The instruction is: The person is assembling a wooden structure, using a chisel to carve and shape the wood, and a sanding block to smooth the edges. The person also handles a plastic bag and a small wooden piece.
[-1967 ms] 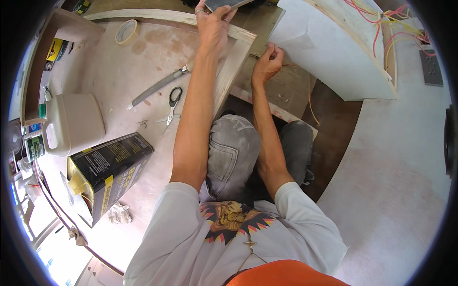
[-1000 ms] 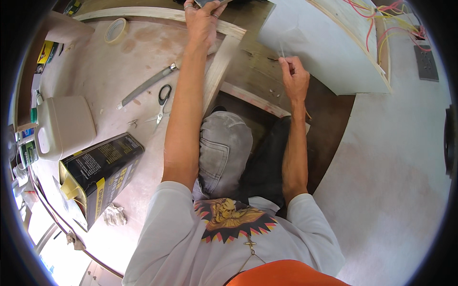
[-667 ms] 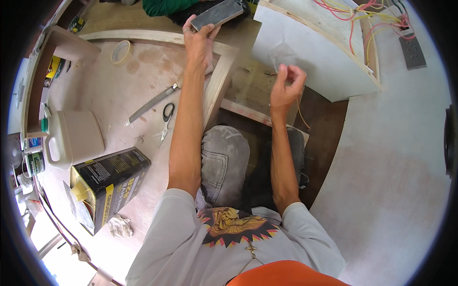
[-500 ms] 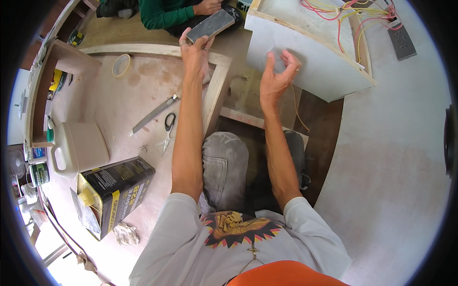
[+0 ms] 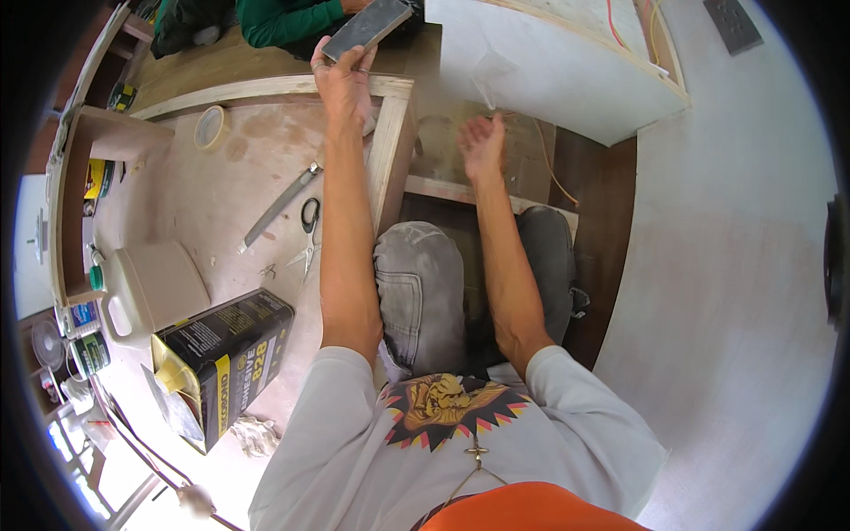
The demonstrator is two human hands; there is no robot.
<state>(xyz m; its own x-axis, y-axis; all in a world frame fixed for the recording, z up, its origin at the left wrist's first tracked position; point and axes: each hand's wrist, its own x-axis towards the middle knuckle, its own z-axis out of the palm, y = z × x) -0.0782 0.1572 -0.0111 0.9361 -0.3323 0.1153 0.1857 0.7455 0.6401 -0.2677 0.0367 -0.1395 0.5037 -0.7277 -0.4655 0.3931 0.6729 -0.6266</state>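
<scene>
A flat dark grey slab [image 5: 367, 26], oblong and thin like a sanding block or phone, sits at the top centre of the frame, tilted with 1 end higher toward the right. The left hand [image 5: 343, 81] grips its lower left end, thumb and fingers pinched around the edge, arm stretched straight up the middle of the picture. Just beyond it, at the upper edge, is another person's green sleeve [image 5: 288, 19].

The right hand [image 5: 482, 146] hangs right of centre in the upper half, holding nothing, palm facing left, fingers loosely spread and slightly curled. It hovers above a bare plywood panel [image 5: 460, 150], beside a thin orange wire [image 5: 544, 164]. A white cabinet box [image 5: 549, 66] fills the upper right.

Under the left forearm runs a pale wooden frame rail [image 5: 390, 168]. Left of it, on the stained board [image 5: 195, 195], lie a long metal blade [image 5: 279, 205] and black-handled scissors [image 5: 308, 232], near each other but apart. A roll of tape [image 5: 211, 128] rests in the upper left. At lower left stand a white jug with a green cap [image 5: 146, 288] and a black and yellow tin can [image 5: 226, 358], just beside each other, with a crumpled rag [image 5: 254, 435] below the can. The person's knees in grey jeans [image 5: 421, 292] occupy the centre.
</scene>
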